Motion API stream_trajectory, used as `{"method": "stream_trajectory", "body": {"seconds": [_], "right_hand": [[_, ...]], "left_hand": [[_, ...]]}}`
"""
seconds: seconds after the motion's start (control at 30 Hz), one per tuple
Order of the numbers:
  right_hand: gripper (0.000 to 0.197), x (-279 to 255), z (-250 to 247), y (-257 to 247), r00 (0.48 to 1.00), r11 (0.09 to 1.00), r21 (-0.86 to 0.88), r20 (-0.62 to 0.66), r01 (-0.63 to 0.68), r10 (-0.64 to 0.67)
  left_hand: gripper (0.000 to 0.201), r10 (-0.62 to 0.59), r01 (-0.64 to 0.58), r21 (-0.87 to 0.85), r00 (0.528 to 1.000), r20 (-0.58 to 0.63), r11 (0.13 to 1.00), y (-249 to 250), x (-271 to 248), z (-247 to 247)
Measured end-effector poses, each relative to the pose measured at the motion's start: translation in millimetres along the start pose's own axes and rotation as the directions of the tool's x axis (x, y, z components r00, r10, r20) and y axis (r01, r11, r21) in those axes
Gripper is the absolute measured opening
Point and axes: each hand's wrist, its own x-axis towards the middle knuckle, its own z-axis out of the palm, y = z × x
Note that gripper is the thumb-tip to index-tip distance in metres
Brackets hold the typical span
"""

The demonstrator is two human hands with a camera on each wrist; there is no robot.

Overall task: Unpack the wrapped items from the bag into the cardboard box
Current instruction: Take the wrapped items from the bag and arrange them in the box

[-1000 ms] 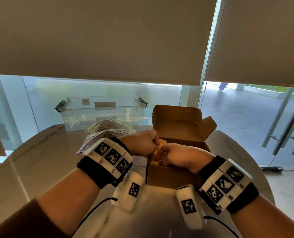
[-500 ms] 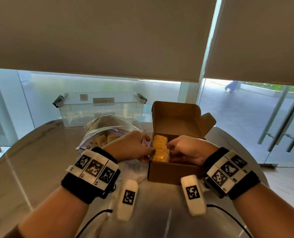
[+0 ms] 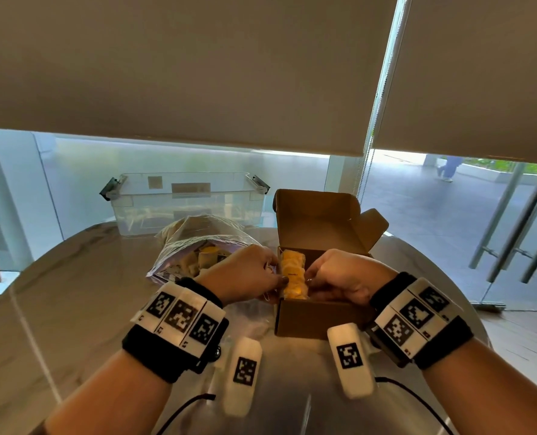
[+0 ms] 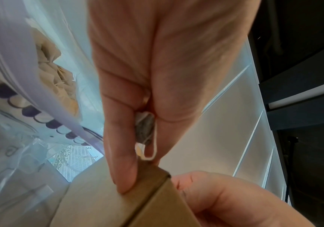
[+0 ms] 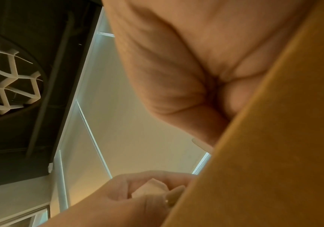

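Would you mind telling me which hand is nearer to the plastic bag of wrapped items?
Left. The left hand sits just beside the bag, at the cardboard box's left wall; the right hand is over the box's right side, farther from the bag.

Clear plastic storage bin (image 3: 184, 202) with latch handles stands at the round table's (image 3: 72, 293) far edge, below roller blinds (image 3: 179, 73)

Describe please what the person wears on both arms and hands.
Each wrist carries a black band topped with white blocks printed with black square codes. A white oblong unit bearing one code hangs under each wrist, and a thin black cable trails from it. The hands are bare.
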Motion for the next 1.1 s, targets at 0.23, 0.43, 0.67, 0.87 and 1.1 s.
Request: {"method": "stream_trajectory", "body": {"seconds": [0.23, 0.43, 0.67, 0.87, 1.1], "right_hand": [[0.019, -3.1, -13.2, 10.9, 0.976, 0.986, -0.127, -0.175, 0.105, -0.127], [0.017, -13.0, 0.2, 7.0, 0.861, 0.915, -0.027, -0.326, 0.404, -0.390], [0.022, -13.6, 19.9, 4.5, 0.857, 0.828, 0.262, -0.301, 0.497, -0.419], [0.014, -9.6, 26.2, 5.9, 0.823, 0.810, 0.232, -0.352, 0.539, -0.447], [0.010, -7.0, 16.9, 10.0, 0.817, 0.783, 0.308, -0.412, 0.541, -0.402]], "left_hand": [[0.043, 0.060, -0.053, 0.067, 0.992, -0.112, 0.996, 10.8, -3.7, -5.1], [0.035, -0.061, 0.006, -0.748, 0.997, -0.046, 0.663, 21.6, -4.2, -8.9], [0.048, -0.044, -0.081, -0.630, 0.983, -0.180, 0.772, 9.7, 0.7, -3.4], [0.056, 0.008, -0.122, -0.534, 0.977, -0.212, 0.836, 5.4, -0.3, 1.1], [0.046, 0.015, -0.124, -0.532, 0.979, -0.204, 0.837, 7.2, -1.0, 1.0]]}}
